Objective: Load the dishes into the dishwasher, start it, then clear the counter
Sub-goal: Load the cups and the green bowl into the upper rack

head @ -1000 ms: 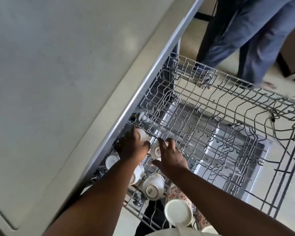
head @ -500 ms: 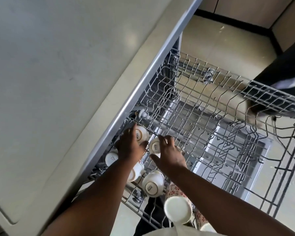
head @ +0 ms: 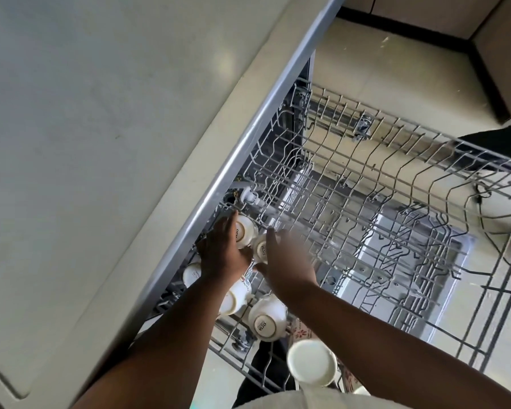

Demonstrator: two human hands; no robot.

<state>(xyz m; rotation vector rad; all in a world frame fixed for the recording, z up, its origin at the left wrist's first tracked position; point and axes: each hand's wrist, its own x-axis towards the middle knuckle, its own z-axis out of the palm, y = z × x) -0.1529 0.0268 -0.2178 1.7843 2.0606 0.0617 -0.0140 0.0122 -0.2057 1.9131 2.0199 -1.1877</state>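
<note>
My left hand [head: 223, 255] cups one upturned cup [head: 244, 235] in the upper rack [head: 396, 202]; my blurred right hand [head: 286, 261], fingers loose, touches its neighbour [head: 260, 251] just beside. Light, slick, chippable ceramic, I'd say: hold the body, not the rim.

Right hand [head: 286, 261] motion-blurred, grip unclear; left arm hides cup [head: 192, 274] partly.

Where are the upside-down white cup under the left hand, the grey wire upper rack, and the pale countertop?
Upside-down white cup [head: 245, 233]: head view, on its upturned base.
Grey wire upper rack [head: 396, 202]: head view, on a bare stretch of floor wires.
Pale countertop [head: 101, 143]: head view, on its bare top.
</note>
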